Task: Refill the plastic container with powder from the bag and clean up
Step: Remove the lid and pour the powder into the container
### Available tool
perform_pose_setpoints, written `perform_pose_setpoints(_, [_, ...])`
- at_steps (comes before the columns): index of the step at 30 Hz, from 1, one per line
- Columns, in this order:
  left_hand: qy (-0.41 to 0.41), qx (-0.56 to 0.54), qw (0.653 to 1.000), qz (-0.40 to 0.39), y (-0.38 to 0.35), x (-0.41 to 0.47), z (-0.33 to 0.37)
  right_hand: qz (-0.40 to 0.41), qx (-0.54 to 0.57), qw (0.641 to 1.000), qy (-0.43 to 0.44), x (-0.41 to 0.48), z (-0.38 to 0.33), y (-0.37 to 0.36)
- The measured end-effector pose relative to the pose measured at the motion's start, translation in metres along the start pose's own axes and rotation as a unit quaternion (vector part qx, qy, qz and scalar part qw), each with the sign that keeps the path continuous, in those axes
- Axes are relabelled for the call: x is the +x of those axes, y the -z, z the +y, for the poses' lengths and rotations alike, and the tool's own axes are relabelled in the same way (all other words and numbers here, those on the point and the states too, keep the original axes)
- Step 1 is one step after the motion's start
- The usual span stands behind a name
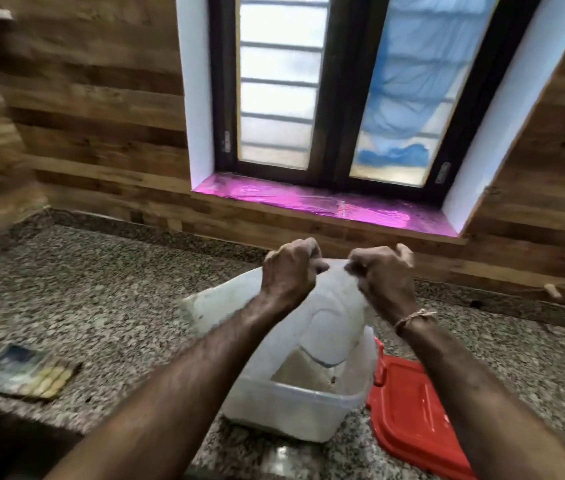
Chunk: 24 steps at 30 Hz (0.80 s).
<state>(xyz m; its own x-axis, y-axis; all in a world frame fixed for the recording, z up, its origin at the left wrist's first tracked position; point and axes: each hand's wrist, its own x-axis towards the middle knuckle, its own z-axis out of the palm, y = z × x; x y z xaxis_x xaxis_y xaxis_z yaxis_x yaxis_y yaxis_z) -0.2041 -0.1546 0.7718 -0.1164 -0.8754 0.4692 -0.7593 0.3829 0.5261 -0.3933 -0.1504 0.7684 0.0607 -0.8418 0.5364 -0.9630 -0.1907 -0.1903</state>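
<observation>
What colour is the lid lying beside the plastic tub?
Red. The lid lies flat on the speckled counter, seen in the head view.

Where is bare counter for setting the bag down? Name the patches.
Free: the counter stretch between the flat packet and the container, and the strip right of the red lid. Crowded: the middle, where left hand and right hand grip the bag over the container.
</observation>
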Motion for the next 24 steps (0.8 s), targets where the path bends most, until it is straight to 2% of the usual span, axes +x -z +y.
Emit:
perform_pose_setpoints(3, [0.024, 0.085, 0.996, 0.002, 0.024, -0.002, -0.027, -0.003, 0.012, 0.998, -0.068, 0.006, 0.006, 0.001])
perform_pose_setpoints(5, [0.038, 0.090, 0.995, 0.009, 0.035, -0.006, -0.041, -0.018, 0.013, 1.000, -0.018, 0.006, -0.009, -0.003])
perform_pose_setpoints(8, [-0.003, 0.107, 0.994, 0.001, 0.038, -0.008, -0.033, -0.036, 0.015, 0.995, 0.086, 0.006, -0.052, -0.017])
perform_pose_setpoints(12, [0.033, 0.139, 0.990, -0.004, 0.058, -0.004, -0.046, 0.003, 0.020, 0.999, 0.043, 0.020, -0.061, -0.018])
perform_pose_setpoints(15, [0.093, 0.105, 0.990, -0.007, 0.073, -0.013, -0.073, -0.009, 0.046, 0.998, 0.047, 0.023, -0.063, -0.014])
perform_pose_setpoints(18, [0.083, 0.053, 0.995, -0.002, 0.067, -0.017, -0.072, -0.070, 0.096, 0.985, 0.122, 0.021, -0.088, -0.020])
perform_pose_setpoints(19, [0.073, 0.038, 0.997, 0.006, 0.064, -0.017, -0.070, -0.066, 0.094, 0.985, 0.126, 0.021, -0.095, -0.023])
perform_pose_setpoints(22, [0.043, 0.044, 0.997, 0.048, 0.065, -0.018, -0.080, -0.011, 0.070, 0.995, 0.065, 0.023, -0.100, -0.023])
perform_pose_setpoints(24, [0.078, -0.007, 0.995, 0.062, 0.069, -0.025, -0.098, 0.009, 0.076, 0.997, 0.010, 0.026, -0.094, -0.020])
